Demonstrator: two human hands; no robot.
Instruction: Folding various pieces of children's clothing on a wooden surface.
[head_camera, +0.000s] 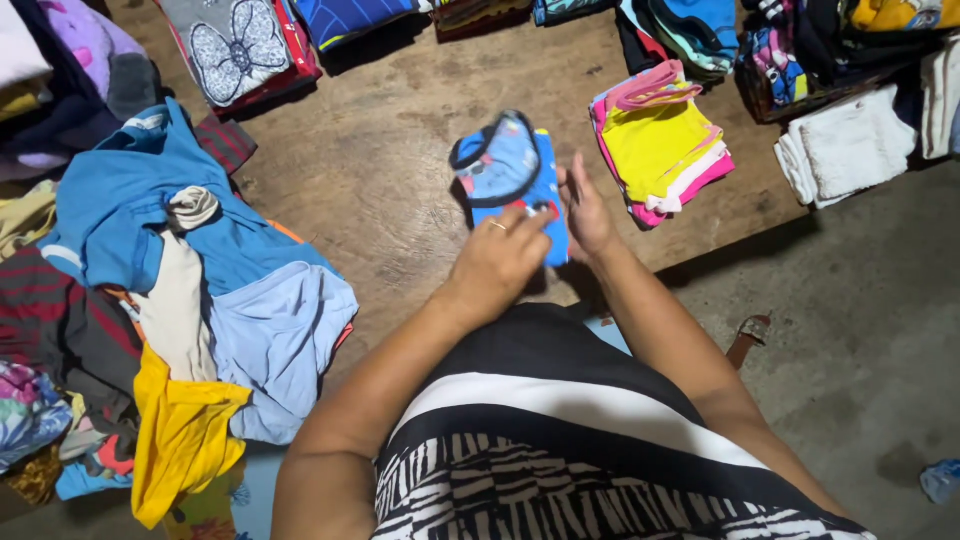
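Nearest the lens: black-and-white striped and zebra-patterned dress (560, 450) of the person, filling the lower frame. Both forearms reach forward from it over the worn brown wooden table (380, 170).

Left hand (497, 262): palm down, a ring on one finger, fingers curled and pressing on the near edge of a small folded blue printed cotton garment with dark trim (508, 170). Fingertips touch the cloth; whether they pinch it cannot be told.

Right hand (585, 212): fingers straight and together, held flat against the right edge of the same garment, not closed on anything.

The blue garment lies flat on the table, roughly mid-table, directly ahead of the person, apart from the other piles.

Just right of it: neat stack of folded yellow, pink and white clothes (660, 145). Further right, at the table corner: folded white towels (845, 148).

Left side: loose heap of unfolded clothes (170, 290), with a large blue shirt on top, a pale blue piece beside it, a cream strip across, a yellow piece hanging at the near edge, dark striped cloth beneath.

Far edge: grey folded top with a butterfly print (235, 45) and more folded stacks, partly cut off.

Grey concrete floor (860, 340) lower right; a brown sandal (748, 338) shows beside the right arm.
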